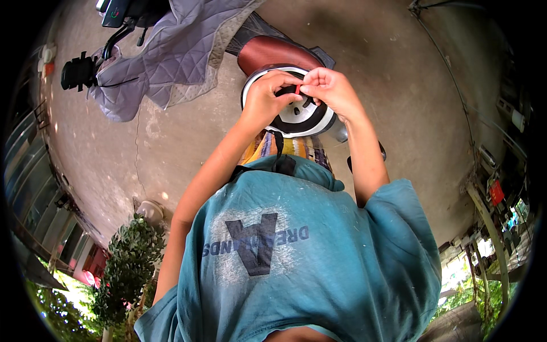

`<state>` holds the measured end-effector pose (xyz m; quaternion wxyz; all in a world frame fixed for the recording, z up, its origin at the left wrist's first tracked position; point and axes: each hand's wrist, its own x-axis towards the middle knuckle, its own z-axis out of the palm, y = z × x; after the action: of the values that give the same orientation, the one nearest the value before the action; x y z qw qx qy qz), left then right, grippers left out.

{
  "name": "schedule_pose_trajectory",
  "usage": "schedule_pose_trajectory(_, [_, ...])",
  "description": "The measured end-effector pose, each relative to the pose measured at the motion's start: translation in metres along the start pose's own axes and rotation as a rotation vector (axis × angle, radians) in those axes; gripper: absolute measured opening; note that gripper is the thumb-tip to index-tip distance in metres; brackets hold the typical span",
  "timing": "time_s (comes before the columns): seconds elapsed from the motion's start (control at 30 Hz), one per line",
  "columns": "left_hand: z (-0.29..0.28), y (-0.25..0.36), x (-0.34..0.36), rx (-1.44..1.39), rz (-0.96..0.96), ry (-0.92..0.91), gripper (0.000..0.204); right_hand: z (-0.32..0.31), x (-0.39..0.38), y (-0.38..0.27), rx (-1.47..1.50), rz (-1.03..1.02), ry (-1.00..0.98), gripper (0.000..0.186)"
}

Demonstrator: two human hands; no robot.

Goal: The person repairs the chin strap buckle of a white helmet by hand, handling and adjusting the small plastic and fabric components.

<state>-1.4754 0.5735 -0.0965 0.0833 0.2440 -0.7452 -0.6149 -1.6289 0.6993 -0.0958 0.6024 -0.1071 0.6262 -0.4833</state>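
Observation:
An upturned helmet (326, 121) rests at my lap, its white shell edge around a white liner with black padding. Above its hollow my two hands meet fingertip to fingertip. Between them shows a small red piece (297, 89), too small to name. My right hand (332, 93) pinches it with thumb and forefinger, the other fingers curled. My left hand (268, 98) closes in from the other side, thumb and forefinger curved around the piece. A black strap (279, 142) hangs from the helmet's near edge onto my teal shirt (296, 228).
Just beyond the helmet is a reddish-brown seat (276, 52). A grey quilted cover (165, 51) drapes from black handlebars (117, 43) at the far left. Concrete floor (399, 74) spreads around. A leafy potted plant (128, 256) stands at the near left.

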Motion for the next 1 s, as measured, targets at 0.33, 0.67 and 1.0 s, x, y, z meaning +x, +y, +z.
schedule_pose_trajectory(0.33, [0.004,-0.005,0.001,-0.122,-0.072,0.000,0.034,0.001,0.001,0.011,0.185,-0.094,0.025,0.022])
schedule_pose_trajectory(0.67, [0.000,-0.003,0.003,-0.058,-0.064,-0.021,0.032,0.001,0.001,0.013,0.344,-0.093,-0.006,0.023])
schedule_pose_trajectory(1.0, [0.001,-0.005,0.004,-0.081,-0.042,-0.006,0.033,0.009,0.006,0.015,0.364,-0.173,0.016,0.022])
